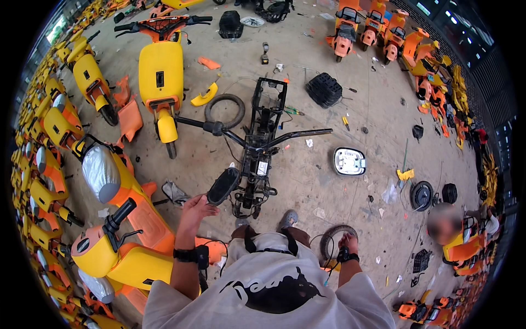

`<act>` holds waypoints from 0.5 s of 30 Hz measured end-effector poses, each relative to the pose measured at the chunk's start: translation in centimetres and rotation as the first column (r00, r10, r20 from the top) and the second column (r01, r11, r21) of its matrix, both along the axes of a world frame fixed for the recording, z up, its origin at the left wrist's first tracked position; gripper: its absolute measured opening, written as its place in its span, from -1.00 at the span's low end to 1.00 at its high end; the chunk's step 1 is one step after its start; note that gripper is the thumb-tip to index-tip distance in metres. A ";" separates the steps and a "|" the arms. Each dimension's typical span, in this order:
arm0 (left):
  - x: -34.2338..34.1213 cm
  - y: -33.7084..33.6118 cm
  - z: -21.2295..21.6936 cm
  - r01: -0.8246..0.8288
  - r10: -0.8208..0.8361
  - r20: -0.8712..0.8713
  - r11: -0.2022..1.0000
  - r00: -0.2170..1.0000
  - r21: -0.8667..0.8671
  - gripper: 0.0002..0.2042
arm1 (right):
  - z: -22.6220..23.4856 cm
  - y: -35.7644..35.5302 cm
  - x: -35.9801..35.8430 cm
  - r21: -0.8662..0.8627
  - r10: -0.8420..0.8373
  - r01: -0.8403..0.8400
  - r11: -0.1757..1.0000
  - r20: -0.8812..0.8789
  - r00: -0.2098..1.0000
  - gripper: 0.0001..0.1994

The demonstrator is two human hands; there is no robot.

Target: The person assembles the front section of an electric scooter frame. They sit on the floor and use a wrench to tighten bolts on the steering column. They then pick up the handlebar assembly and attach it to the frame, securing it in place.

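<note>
My left hand [196, 213] is closed on the near end of a black, oval, shallow tray-like part [223, 186]. The part is tilted beside a stripped black scooter frame [263, 148], which lies on the concrete with its handlebar [304, 133] still attached. My right hand [348, 241] hangs low at my side with its fingers loosely bent and apart, and I see nothing in it. Below and behind it in the picture is a tyre [329, 244] on the floor; hand and tyre seem apart.
Yellow-and-orange scooters [159, 71] crowd the left, one [137, 257] right by my left arm. Around the frame lie a loose tyre [236, 104], a black crate-like part [324, 90], a white-lined basin [349, 162], a wheel [422, 196] and a drill [265, 54]. Another person [445, 223] is at right.
</note>
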State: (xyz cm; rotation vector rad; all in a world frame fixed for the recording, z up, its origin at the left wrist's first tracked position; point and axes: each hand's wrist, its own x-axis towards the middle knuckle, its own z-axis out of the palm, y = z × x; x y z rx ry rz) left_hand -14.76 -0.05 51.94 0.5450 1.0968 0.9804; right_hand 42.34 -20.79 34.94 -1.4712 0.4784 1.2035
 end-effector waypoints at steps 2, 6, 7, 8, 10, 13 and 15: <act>0.7 0.7 -0.2 0.039 -0.039 0.025 0.999 0.999 0.003 -0.75 | -0.9 -2.6 0.2 -0.059 -0.057 0.057 0.997 0.001 0.998 -0.83; 2.5 1.7 -1.1 0.037 -0.038 0.080 0.999 0.996 0.004 -0.74 | -4.9 -7.0 0.9 -0.006 -0.090 0.090 0.996 -0.052 0.995 -0.89; 3.4 2.0 -1.5 0.029 -0.029 0.097 1.000 0.995 -0.001 -0.74 | -4.5 -7.0 -0.1 0.021 -0.134 0.135 0.991 -0.055 0.989 -0.88; 4.1 2.2 -1.7 0.022 -0.021 0.121 1.000 0.992 -0.004 -0.73 | -4.8 -7.6 0.0 0.007 -0.138 0.139 0.990 -0.062 0.988 -0.88; 5.6 2.8 -2.4 0.009 -0.008 0.172 1.000 0.985 -0.007 -0.73 | -5.6 -7.8 0.2 0.045 -0.094 0.099 0.994 -0.104 0.990 -0.88; 7.3 3.8 -3.0 0.027 -0.028 0.177 1.000 0.984 0.007 -0.73 | -5.3 -7.1 -0.5 0.066 -0.083 0.090 0.994 -0.107 0.991 -0.89; 8.4 4.2 -4.1 0.031 -0.029 0.182 1.000 0.983 -0.004 -0.73 | -3.9 -6.3 -1.2 0.056 -0.178 0.182 0.982 -0.079 0.981 -0.90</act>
